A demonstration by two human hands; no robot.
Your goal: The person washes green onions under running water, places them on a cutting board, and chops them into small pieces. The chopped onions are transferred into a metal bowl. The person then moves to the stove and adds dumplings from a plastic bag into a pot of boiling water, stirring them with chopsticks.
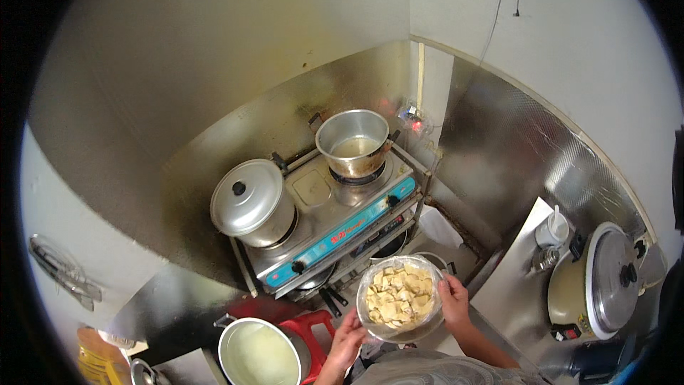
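Between my hands, in front of my body, is a round bowl (399, 299) lined or covered with clear plastic, full of pale yellow cut chunks of food. My right hand (454, 299) grips its right rim, thumb on top. My left hand (348, 339) is at the lower left rim, fingers against the plastic. Beyond the bowl stands a two-burner gas stove (342, 224) with a blue front strip. An open metal pot (352, 141) with some liquid sits on the right burner, and a lidded metal pot (248, 198) on the left one.
A large pot of cloudy pale liquid (260, 355) stands at lower left beside a red plastic stool (315, 331). On the right, a metal counter (502, 289) bears a big rice cooker (593, 283) and a white cup (551, 230). Black pan handles (331, 299) jut out below the stove.
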